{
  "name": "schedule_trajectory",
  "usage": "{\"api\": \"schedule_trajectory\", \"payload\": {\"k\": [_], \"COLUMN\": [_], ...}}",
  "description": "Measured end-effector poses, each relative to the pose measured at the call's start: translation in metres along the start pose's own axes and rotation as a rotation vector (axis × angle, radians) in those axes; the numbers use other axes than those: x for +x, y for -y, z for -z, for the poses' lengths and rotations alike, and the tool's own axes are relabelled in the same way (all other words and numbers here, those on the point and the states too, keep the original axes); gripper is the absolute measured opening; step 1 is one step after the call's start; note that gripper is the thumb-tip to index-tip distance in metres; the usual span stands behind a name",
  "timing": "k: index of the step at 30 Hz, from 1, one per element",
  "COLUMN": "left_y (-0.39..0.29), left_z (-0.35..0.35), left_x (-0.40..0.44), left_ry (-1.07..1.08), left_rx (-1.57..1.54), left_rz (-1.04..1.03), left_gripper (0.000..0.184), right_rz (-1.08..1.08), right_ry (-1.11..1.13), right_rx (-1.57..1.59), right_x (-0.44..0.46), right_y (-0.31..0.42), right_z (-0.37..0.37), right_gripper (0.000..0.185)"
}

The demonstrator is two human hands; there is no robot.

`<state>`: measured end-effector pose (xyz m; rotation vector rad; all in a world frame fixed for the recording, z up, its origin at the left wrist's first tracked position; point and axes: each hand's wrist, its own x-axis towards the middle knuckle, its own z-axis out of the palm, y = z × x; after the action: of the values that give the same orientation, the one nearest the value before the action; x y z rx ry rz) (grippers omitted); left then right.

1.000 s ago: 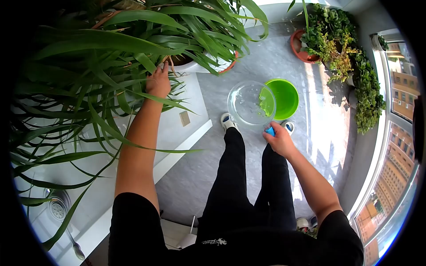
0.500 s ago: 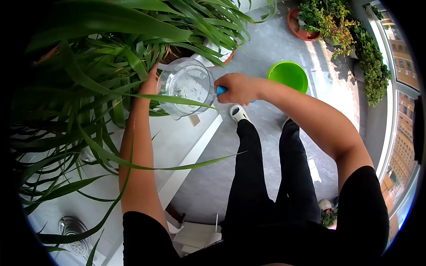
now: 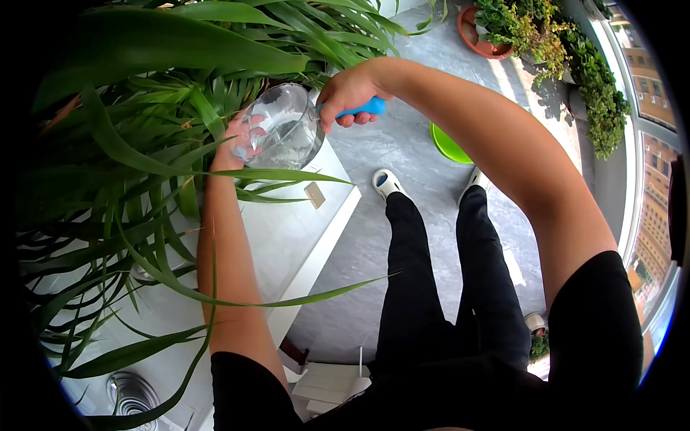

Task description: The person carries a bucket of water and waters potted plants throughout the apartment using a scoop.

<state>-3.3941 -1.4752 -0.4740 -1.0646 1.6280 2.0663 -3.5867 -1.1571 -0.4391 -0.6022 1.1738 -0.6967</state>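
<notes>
My right hand [image 3: 351, 95] is closed round the blue handle [image 3: 368, 108] of a clear round scoop [image 3: 282, 129], which is tilted toward the plants at the upper left. Behind the clear wall of the scoop, my left hand [image 3: 241, 140] is partly visible, its fingers apart among the long green leaves [image 3: 158, 165]. Whether those fingers touch the scoop or a leaf cannot be told. The plant pot beneath is mostly hidden by the scoop and leaves.
A green bucket [image 3: 449, 146] stands on the grey floor [image 3: 345, 266], partly behind my right arm. A white ledge [image 3: 266, 258] runs along the left. Potted plants [image 3: 604, 115] and a terracotta dish [image 3: 478, 39] sit near the window. A metal drain-like object [image 3: 133, 395] lies lower left.
My right hand has carried the scoop left from over the floor to the plants and tilted it. My left hand has stayed among the leaves, and the view has shifted.
</notes>
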Motion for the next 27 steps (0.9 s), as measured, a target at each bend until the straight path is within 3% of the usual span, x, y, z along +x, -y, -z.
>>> {"api": "schedule_trajectory", "payload": {"k": [5,11,15,17,20,27], "left_y": [-0.001,0.006,0.008,0.012,0.009,0.007], "left_z": [-0.032,-0.019,-0.02,-0.017,-0.013,-0.016], "left_x": [-0.013,-0.014,-0.016,-0.013,-0.012,-0.016], "left_ry": [-0.044,-0.064,-0.158,-0.166,-0.137,-0.195], "left_rx": [-0.13,-0.275,-0.264,-0.229,-0.19,-0.226], "left_rz": [-0.064,0.078,0.119,0.109,0.118,0.145], "left_gripper": [0.067,0.076,0.074,0.073,0.072,0.072], "right_rz": [-0.014,0.013,0.021,0.064,0.119,0.134], "right_ry": [0.033,-0.03,-0.218,-0.199,-0.401,-0.387], "right_rx": [0.036,0.084,-0.155,-0.235,-0.51,-0.563], "right_x": [0.012,0.019,0.012,0.019,0.019,0.018], "right_y": [0.0,0.004,0.021,0.022,0.027,0.023], "right_z": [0.016,0.034,0.038,0.046,0.048,0.049], "right_gripper": [0.02,0.024,0.035,0.04,0.047,0.048]}}
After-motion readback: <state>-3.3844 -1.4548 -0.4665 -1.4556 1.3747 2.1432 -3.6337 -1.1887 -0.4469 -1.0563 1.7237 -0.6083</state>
